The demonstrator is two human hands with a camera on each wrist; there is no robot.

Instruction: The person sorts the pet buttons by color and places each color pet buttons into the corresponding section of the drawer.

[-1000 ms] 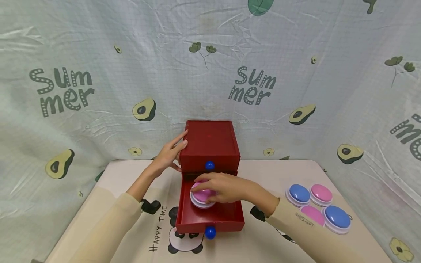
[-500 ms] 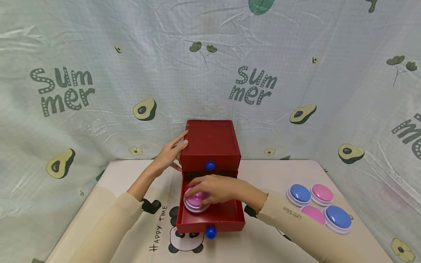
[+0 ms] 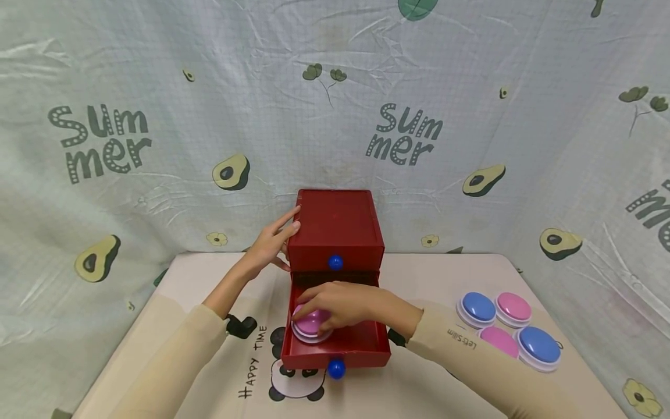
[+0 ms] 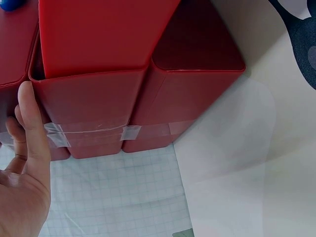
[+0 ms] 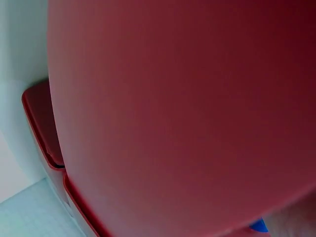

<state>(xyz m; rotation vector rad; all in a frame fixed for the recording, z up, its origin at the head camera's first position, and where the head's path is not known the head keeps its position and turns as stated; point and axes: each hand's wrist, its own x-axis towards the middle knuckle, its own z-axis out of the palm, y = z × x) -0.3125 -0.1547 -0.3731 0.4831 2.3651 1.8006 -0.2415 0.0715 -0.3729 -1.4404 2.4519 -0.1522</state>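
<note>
A red drawer cabinet stands mid-table, its lower drawer pulled out toward me. Inside that drawer, at the left side, sits a pink dome push button with a white base. My right hand grips the button from above, its fingers curled over the dome. My left hand rests against the cabinet's left side with fingers extended; in the left wrist view the hand touches the red wall near a drawer seam. A close red surface fills most of the right wrist view, hiding the button.
Two blue push buttons and two pink ones cluster on the table's right side. Blue knobs mark the upper drawer front and the pulled-out drawer's front. A printed cloth hangs behind the cabinet.
My right hand has shifted left inside the drawer and slightly toward me, bringing the pink push button to the drawer's left side. The left hand stays against the cabinet.
</note>
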